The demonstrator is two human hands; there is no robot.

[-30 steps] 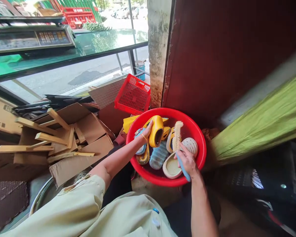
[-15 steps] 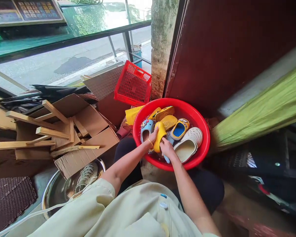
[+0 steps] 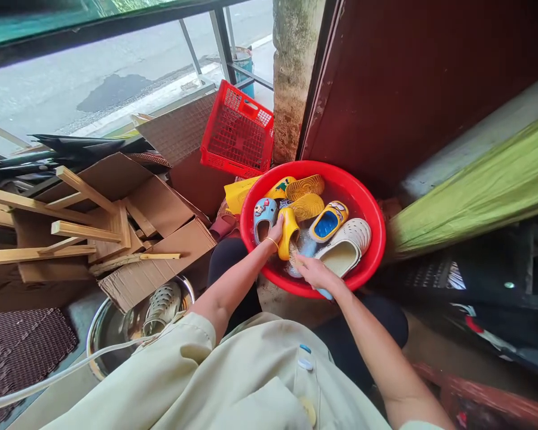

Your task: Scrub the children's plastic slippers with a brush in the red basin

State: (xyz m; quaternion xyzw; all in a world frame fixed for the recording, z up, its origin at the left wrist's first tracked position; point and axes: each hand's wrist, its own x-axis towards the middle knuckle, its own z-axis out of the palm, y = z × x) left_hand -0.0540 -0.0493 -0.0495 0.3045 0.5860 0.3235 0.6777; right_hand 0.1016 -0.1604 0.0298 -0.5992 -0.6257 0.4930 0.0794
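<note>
A red basin [image 3: 371, 263] holds water and several clogs. My left hand [image 3: 275, 232] grips a yellow clog [image 3: 289, 233] near the basin's front left. My right hand [image 3: 312, 272] is closed around a brush [image 3: 325, 293] with a blue handle end, its bristles at the clog's opening. To the left lies a light blue clog [image 3: 264, 218]. A yellow clog with a blue inside [image 3: 329, 221] and a large white clog [image 3: 347, 245] are on the right. Yellow soles [image 3: 305, 206] face up behind my hands.
A red crate [image 3: 240, 128] stands behind the basin. Left are cardboard [image 3: 161, 263], an upturned wooden stool [image 3: 112, 230] and a metal bowl [image 3: 94, 337] with a whitish clog [image 3: 162, 307]. A green curtain [image 3: 475, 194] hangs at right.
My right hand has drawn back to the right from the held clog, so the brush bristles and handle end now show. The view has tilted downward.
</note>
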